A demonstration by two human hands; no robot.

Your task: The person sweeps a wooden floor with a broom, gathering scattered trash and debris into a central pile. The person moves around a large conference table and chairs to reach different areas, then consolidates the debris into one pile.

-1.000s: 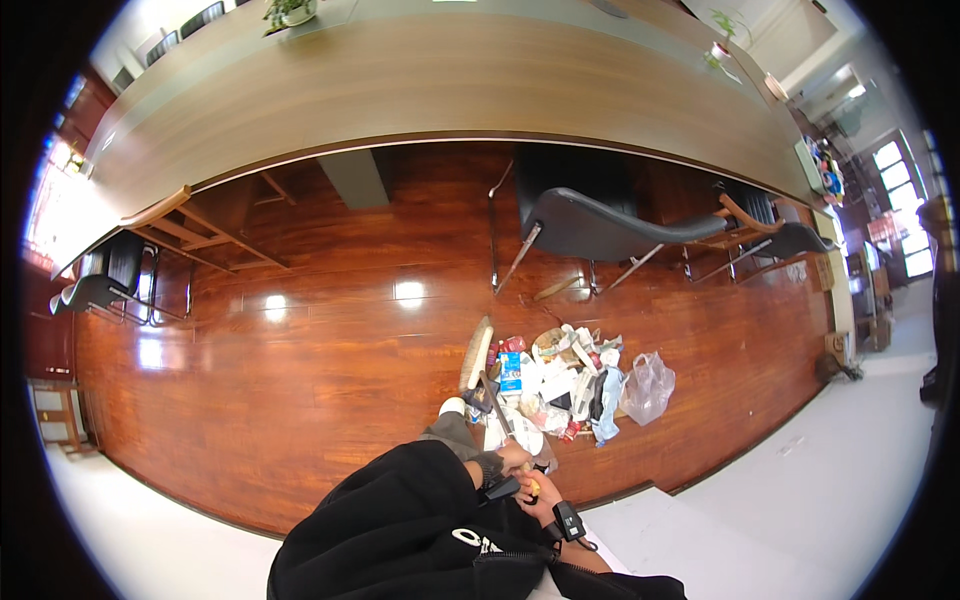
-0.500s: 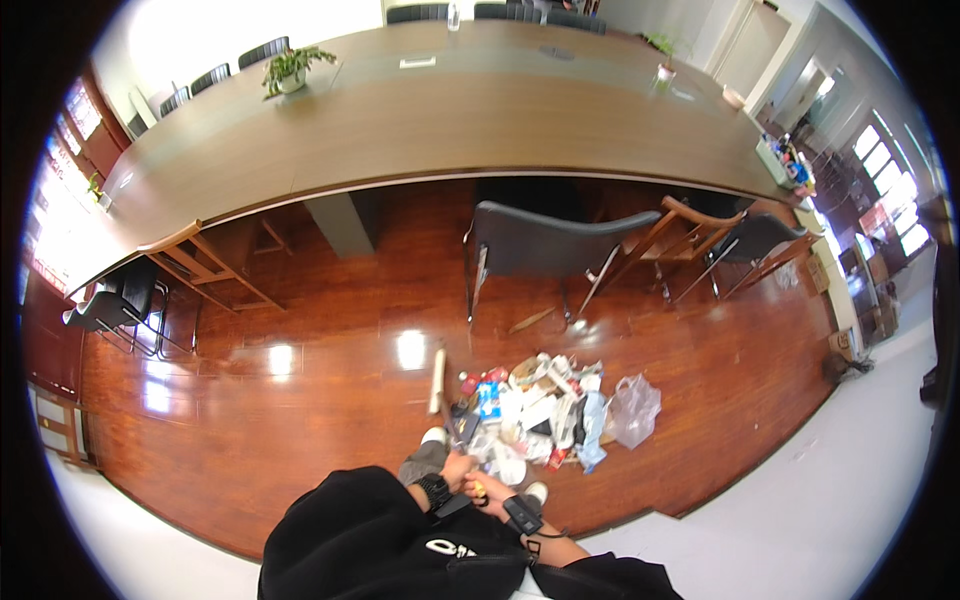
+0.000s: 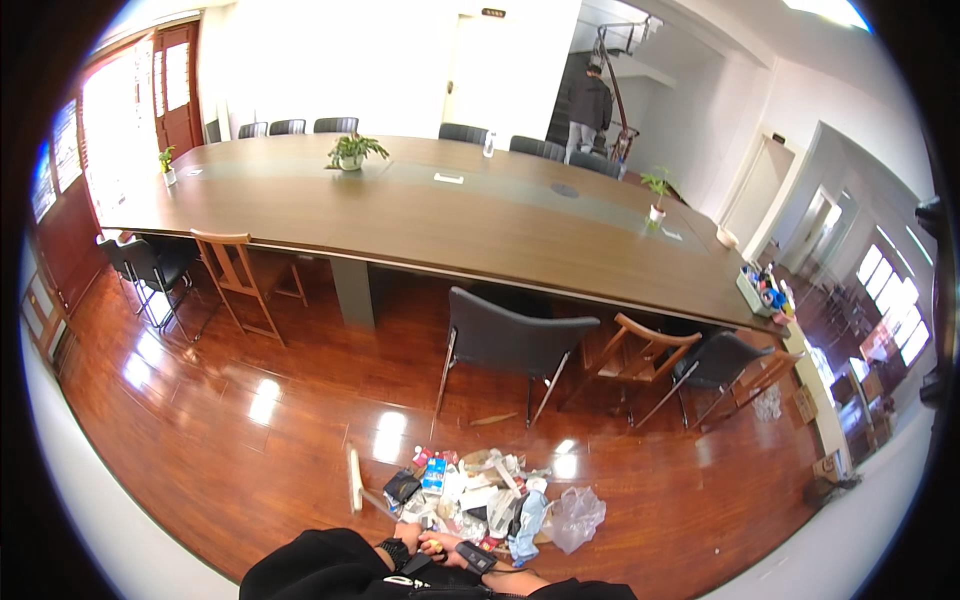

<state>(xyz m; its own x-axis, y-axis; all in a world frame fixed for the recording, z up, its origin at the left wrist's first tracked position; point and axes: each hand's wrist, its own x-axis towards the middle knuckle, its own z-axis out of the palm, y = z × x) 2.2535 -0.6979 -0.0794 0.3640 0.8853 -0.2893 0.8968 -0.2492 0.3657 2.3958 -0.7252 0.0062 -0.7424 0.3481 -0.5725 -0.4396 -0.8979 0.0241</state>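
My left hand (image 3: 408, 534) and my right hand (image 3: 436, 544) are close together at the bottom of the view, both closed around the handle (image 3: 376, 502) of a long-handled tool. Its narrow, pale bar-shaped head (image 3: 355, 480) reaches the floor left of a heap of litter (image 3: 480, 498); whether it is a broom I cannot make out. A bit of yellow shows at my right hand. In the heap are a blue-and-white packet (image 3: 433, 477), a dark box (image 3: 402, 487), white scraps and light-blue cloth-like material (image 3: 528, 528). A clear plastic bag (image 3: 577, 520) lies against its right side.
A long conference table (image 3: 480, 220) spans the room, bearing potted plants. A black chair (image 3: 515, 335) and wooden chairs (image 3: 650, 350) stand along its near side. A flat brown piece (image 3: 493, 419) lies on the floor. A person (image 3: 588, 105) is by the far stairs.
My view has tilted up, bringing in the far wall, the stairs and a person there. The tool's pale head sits somewhat farther left of the heap. Both hands still grip the handle.
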